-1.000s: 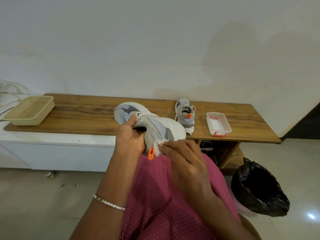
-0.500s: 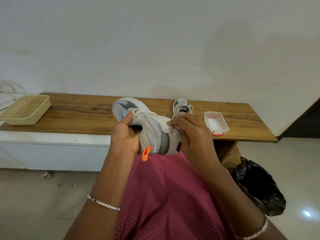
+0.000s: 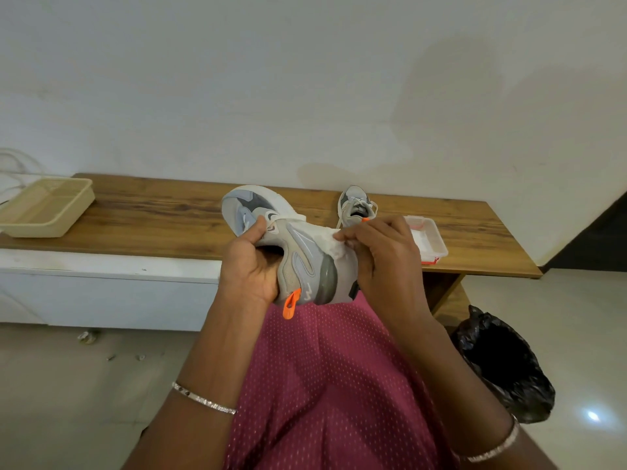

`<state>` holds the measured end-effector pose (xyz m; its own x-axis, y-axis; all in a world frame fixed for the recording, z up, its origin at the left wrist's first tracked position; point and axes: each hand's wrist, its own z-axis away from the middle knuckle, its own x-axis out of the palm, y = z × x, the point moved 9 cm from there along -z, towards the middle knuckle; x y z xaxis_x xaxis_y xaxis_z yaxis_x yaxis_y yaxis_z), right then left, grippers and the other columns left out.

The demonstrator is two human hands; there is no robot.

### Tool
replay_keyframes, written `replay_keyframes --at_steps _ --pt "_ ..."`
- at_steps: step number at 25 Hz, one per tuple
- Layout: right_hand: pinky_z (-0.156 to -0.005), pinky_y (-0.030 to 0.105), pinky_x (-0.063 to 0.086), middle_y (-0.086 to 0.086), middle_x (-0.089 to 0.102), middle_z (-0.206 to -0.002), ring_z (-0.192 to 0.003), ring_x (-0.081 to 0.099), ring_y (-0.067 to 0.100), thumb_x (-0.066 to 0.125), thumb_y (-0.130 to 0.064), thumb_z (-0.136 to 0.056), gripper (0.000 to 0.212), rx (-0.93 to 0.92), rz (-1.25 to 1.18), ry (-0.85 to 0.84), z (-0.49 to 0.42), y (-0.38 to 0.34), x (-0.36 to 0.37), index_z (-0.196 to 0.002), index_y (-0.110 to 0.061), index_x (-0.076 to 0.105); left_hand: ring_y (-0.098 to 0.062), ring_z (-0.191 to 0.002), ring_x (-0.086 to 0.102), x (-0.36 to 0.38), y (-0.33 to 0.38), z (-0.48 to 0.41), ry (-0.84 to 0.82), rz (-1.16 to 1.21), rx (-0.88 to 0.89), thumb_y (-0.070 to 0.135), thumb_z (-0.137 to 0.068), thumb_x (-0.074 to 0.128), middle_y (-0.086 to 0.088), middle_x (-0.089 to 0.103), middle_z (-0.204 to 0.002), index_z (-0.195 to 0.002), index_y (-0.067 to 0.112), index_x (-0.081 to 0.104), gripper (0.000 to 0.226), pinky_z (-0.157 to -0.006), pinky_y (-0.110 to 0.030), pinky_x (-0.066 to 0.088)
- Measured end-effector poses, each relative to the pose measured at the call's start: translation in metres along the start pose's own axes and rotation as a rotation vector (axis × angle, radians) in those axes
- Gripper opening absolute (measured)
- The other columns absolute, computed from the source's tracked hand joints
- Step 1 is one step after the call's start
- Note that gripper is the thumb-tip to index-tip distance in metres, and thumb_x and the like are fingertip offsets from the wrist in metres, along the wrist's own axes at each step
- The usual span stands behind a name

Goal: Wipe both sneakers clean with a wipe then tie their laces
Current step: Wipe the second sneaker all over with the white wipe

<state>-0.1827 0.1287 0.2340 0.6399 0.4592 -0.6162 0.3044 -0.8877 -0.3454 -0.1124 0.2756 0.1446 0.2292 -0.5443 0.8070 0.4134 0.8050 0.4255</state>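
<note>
Holding the first sneaker (image 3: 305,262) over your lap, you grip it with the left hand (image 3: 252,269) at the collar, thumb on the upper and fingers curled under the opening. Your right hand (image 3: 383,259) pinches the wipe (image 3: 334,245) against the white sole edge on the right flank. A second ago the wipe worked beside the orange pull tab (image 3: 291,303) at the near heel — it has since travelled farther up the sole. Treat the heel as likely done; the forward sole and toe probably remain. Far on the wooden bench (image 3: 152,215), the second sneaker (image 3: 356,206) stands with its laces apparently loose — its wiping and both ties are still ahead.
</note>
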Motion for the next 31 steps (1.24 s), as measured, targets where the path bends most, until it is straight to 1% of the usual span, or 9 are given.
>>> replay_keyframes --at_steps 4,7,9,12,15,18,24,27,31 --pt "-0.084 0.026 0.047 0.004 0.072 -0.105 -0.100 0.060 0.022 0.046 -0.022 -0.092 0.033 -0.060 0.011 0.004 0.025 -0.018 0.002 -0.103 -0.008 0.073 -0.033 -0.090 0.069 -0.007 0.012 -0.003 -0.020 0.008 0.029 0.023 -0.099 0.053 -0.019 0.068 -0.108 -0.130 0.007 0.056 0.035 -0.059 -0.051 0.061" --pt "-0.086 0.029 0.053 0.006 0.071 -0.110 -0.103 0.062 0.021 0.049 -0.018 -0.093 0.030 -0.046 0.012 0.002 0.054 -0.013 -0.001 -0.109 -0.008 0.072 -0.031 -0.093 0.067 -0.012 0.017 -0.004 -0.004 -0.005 0.059 0.023 -0.101 0.050 -0.017 0.068 -0.105 -0.134 0.008 0.053 0.037 -0.069 -0.051 0.055" --pt "-0.084 0.031 0.054 0.007 0.070 -0.109 -0.102 0.063 0.020 0.051 -0.017 -0.094 0.028 -0.047 -0.006 0.004 0.061 -0.012 -0.003 -0.109 -0.008 0.072 -0.031 -0.097 0.067 -0.013 0.016 -0.005 0.007 -0.015 0.044 0.023 -0.101 0.051 -0.017 0.067 -0.112 -0.136 0.008 0.052 0.039 -0.066 -0.051 0.055" --pt "-0.081 0.031 0.054 0.008 0.070 -0.104 -0.098 0.064 0.022 0.049 -0.016 -0.093 0.028 -0.045 0.007 0.052 0.045 -0.013 -0.008 -0.106 -0.006 0.073 -0.033 -0.097 0.067 -0.007 0.008 -0.003 0.010 -0.015 0.009 0.025 -0.100 0.053 -0.019 0.066 -0.115 -0.131 0.008 0.054 0.035 -0.062 -0.053 0.058" --pt "-0.080 0.034 0.053 0.010 0.071 -0.104 -0.098 0.064 0.028 0.049 -0.022 -0.092 0.033 -0.019 0.011 0.067 0.015 -0.011 -0.011 -0.105 -0.006 0.074 -0.033 -0.098 0.067 -0.001 0.004 0.000 0.001 -0.003 0.009 0.026 -0.100 0.054 -0.020 0.066 -0.118 -0.124 0.006 0.056 0.032 -0.072 -0.053 0.053" --pt "-0.080 0.037 0.054 0.011 0.070 -0.108 -0.100 0.063 0.030 0.058 -0.012 -0.082 0.031 -0.032 0.039 0.038 0.015 -0.016 -0.002 -0.108 -0.006 0.074 -0.031 -0.098 0.066 -0.006 0.009 -0.001 0.019 0.036 0.047 0.027 -0.100 0.052 -0.018 0.067 -0.113 -0.124 0.007 0.056 0.031 -0.071 -0.052 0.053" --pt "-0.081 0.021 0.049 0.010 0.067 -0.107 -0.100 0.060 0.019 0.055 -0.012 -0.094 0.026 0.005 -0.047 0.095 0.062 -0.023 0.005 -0.114 -0.006 0.071 -0.030 -0.090 0.064 -0.015 0.011 -0.003 0.057 0.063 0.053 0.024 -0.101 0.051 -0.018 0.065 -0.101 -0.111 0.006 0.058 0.021 -0.062 -0.050 0.058" --pt "-0.083 0.017 0.047 0.009 0.067 -0.106 -0.099 0.060 0.017 0.058 -0.011 -0.094 0.023 0.062 -0.084 0.124 0.061 -0.029 0.007 -0.112 -0.006 0.071 -0.029 -0.086 0.062 -0.017 0.007 -0.003 0.107 0.070 0.050 0.019 -0.102 0.050 -0.017 0.063 -0.094 -0.097 0.004 0.057 0.017 -0.071 -0.049 0.053" --pt "-0.084 0.023 0.051 0.009 0.068 -0.106 -0.099 0.061 0.019 0.053 -0.016 -0.098 0.026 -0.027 -0.141 0.134 0.061 -0.064 0.010 -0.110 -0.004 0.072 -0.031 -0.090 0.063 -0.021 0.002 -0.005 0.119 0.109 0.038 0.020 -0.101 0.053 -0.018 0.063 -0.101 -0.118 0.006 0.056 0.023 -0.072 -0.049 0.053"
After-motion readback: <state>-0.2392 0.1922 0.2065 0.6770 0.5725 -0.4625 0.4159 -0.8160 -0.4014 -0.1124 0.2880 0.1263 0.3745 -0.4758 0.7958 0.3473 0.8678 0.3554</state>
